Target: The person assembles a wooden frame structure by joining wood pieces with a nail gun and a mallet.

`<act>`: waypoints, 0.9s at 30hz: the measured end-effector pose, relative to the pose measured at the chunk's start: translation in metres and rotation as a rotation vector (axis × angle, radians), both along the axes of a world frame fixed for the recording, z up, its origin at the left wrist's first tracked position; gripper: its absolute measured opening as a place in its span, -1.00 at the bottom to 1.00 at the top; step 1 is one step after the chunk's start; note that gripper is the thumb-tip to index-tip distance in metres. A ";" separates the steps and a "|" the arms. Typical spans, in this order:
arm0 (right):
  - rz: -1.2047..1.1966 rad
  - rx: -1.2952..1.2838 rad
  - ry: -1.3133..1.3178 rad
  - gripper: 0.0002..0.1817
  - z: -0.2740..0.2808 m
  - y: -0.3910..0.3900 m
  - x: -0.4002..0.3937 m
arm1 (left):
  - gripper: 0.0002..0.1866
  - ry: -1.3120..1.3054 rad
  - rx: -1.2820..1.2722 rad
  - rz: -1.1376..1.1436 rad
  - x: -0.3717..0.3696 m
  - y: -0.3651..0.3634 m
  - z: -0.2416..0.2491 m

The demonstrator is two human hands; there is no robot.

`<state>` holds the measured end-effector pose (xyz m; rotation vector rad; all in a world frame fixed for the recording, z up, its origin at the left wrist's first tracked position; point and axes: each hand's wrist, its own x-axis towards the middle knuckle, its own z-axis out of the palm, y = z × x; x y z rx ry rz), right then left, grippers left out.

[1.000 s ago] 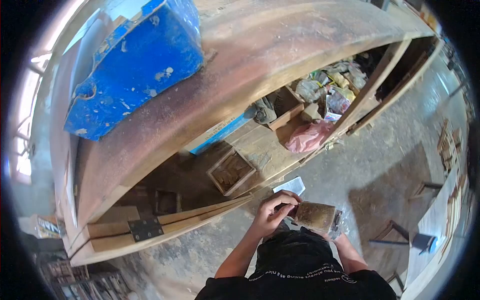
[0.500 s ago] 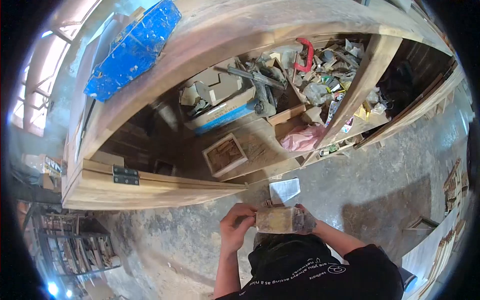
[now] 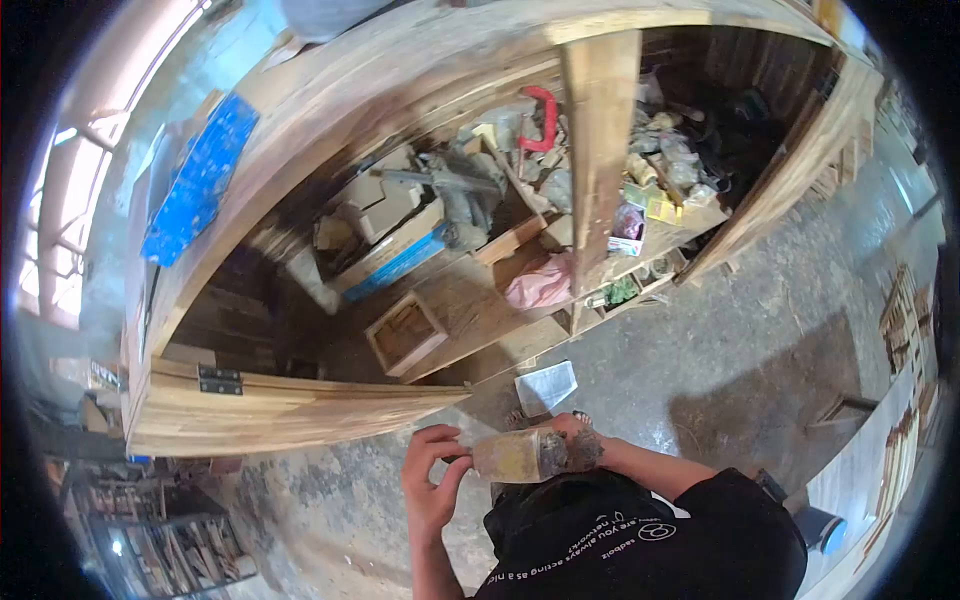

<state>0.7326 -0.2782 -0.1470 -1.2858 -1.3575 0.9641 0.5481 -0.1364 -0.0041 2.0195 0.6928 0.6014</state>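
I look down at a yellowish-brown wooden block [image 3: 512,455] held close to my chest. My right hand [image 3: 572,446], smeared dark, grips its right end. My left hand [image 3: 432,478] is at the block's left end, thumb and fingertips pinching at or touching its edge. Black sleeves and a black shirt fill the bottom of the view. In front of me is a wooden workbench [image 3: 330,95] with an open lower shelf.
The shelf holds a small wooden tray [image 3: 405,333], a blue-edged box [image 3: 385,255], a pink bag [image 3: 538,283], a red clamp [image 3: 545,115] and loose clutter. A blue metal box [image 3: 200,180] sits on the bench top. White paper [image 3: 545,386] lies on the concrete floor. A hinged plank [image 3: 280,410] juts out left.
My view has dropped and swung, showing more of the shelf under the bench. My left hand has slid from on top of the block to its left end; the right hand keeps its grip.
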 end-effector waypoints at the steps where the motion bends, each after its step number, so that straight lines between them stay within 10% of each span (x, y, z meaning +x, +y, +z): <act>1: -0.010 0.028 -0.013 -0.46 -0.001 -0.002 0.003 | -0.88 0.016 0.071 -0.038 0.003 0.002 0.002; 13: -0.044 0.053 -0.028 -0.39 0.002 -0.015 0.021 | -0.71 0.204 0.562 -0.334 0.035 0.003 0.028; 27: 0.088 0.118 0.053 -0.52 0.017 0.018 0.001 | -0.83 -0.129 -0.194 0.059 -0.012 -0.010 0.012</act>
